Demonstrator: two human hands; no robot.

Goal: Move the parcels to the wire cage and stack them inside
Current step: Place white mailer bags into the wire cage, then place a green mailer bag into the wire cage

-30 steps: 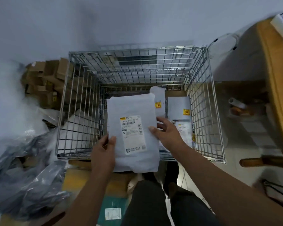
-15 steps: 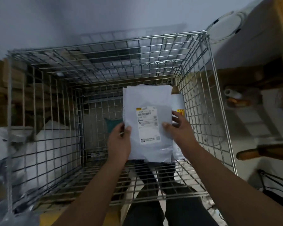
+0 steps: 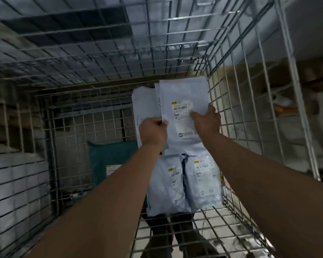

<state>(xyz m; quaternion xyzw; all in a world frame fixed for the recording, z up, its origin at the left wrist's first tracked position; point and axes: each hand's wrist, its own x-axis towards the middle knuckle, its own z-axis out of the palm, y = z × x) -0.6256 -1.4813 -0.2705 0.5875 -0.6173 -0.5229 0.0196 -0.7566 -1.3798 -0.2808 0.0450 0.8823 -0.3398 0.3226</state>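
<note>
A pale wall is seen through the bars of a wire cage (image 3: 253,75), by which the view is filled. Inside it, two white parcels (image 3: 203,183) are laid side by side along the right mesh, a green parcel (image 3: 110,155) is seen to their left, and a further white parcel (image 3: 144,101) is partly hidden beyond. A labelled parcel (image 3: 183,92) is held above these, close to the right mesh; its left edge is pinched by the left hand (image 3: 153,134) and its right edge is gripped by the right hand (image 3: 206,122)
</note>
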